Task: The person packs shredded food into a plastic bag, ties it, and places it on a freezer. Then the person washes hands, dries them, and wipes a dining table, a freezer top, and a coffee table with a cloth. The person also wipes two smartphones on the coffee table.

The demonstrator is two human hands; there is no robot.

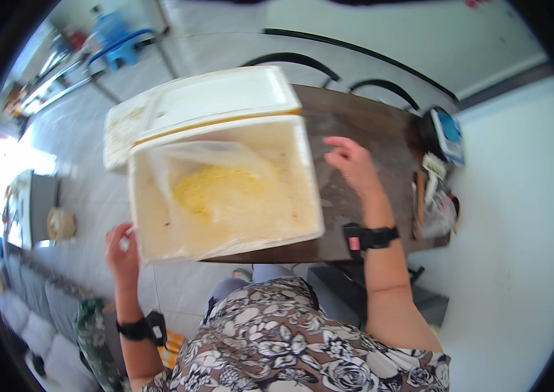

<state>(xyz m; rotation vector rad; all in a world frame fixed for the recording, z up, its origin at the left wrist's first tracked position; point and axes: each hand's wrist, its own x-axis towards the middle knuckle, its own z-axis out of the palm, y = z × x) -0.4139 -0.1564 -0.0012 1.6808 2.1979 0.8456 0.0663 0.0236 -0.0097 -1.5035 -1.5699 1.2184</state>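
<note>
A white foam box (pixel 311 186) stands in front of me at the table's edge, its top uncovered. Inside it lies a clear plastic bag (pixel 198 152) holding a yellow, crumbly material (pixel 208 186). My left hand (pixel 122 252) is at the box's near left corner, fingers curled; a small whitish patch shows between thumb and fingers, and I cannot tell whether it is held. To the right of the box, my right hand (pixel 355 166) hovers over the brown table (pixel 355 206) with bent fingers apart and nothing in them. Behind the box rests a white foam lid or second box (pixel 218 95).
Along the table's right side lie a white-handled brush-like tool (pixel 433 171), a wooden stick (pixel 420 196), a clear plastic bag (pixel 441 213) and a blue-and-white pack (pixel 448 132). Black chairs (pixel 384 88) stand beyond the table. A grey sofa (pixel 37 294) is at lower left.
</note>
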